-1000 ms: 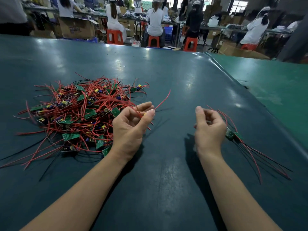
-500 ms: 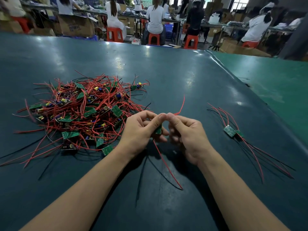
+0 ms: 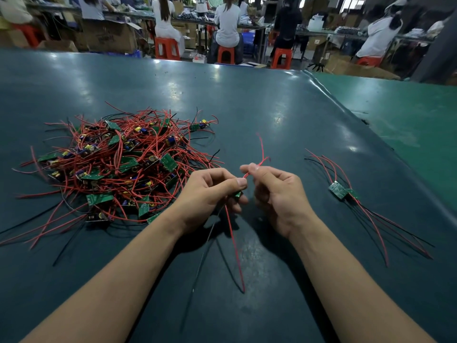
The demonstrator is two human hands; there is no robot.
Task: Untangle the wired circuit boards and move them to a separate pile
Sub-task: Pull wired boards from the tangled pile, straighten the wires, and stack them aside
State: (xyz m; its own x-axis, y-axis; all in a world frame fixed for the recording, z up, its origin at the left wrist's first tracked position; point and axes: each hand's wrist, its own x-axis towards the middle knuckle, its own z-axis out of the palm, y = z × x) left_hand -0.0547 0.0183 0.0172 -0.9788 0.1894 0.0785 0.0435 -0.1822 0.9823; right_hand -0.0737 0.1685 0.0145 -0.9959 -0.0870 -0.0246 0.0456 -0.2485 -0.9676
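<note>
Bright overhead light falls evenly. White glare patches lie along the middle and far edge of the dark green bench (image 3: pixel 247 100), and a duller sheen shows near its front edge. Soft dark shadows sit under both forearms. The wide lens bows the bench's far edge and right edge. The background workers (image 3: pixel 227 23) look soft; the red wires (image 3: pixel 118 157) stay sharp.
</note>
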